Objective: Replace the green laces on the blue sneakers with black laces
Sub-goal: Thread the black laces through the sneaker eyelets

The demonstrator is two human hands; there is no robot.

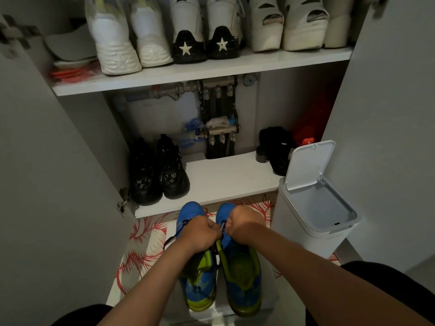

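Lower centre of frame, on the patterned mat (pixel 141 234) — blue sneakers (pixel 191 211), toes pointing up-frame. Left hand (pixel 200 234) clenched on black lace (pixel 170 240); right hand (pixel 246 223) clenched, contents hidden — both directly over the tongues.

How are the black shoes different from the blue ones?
The black shoes are black; the blue sneakers have green insides. The black shoes stand on the low shelf; the blue sneakers stand on the patterned mat. Nobody touches the black shoes; the left hand and right hand pinch a lace over the blue sneakers. Both are pairs, side by side.
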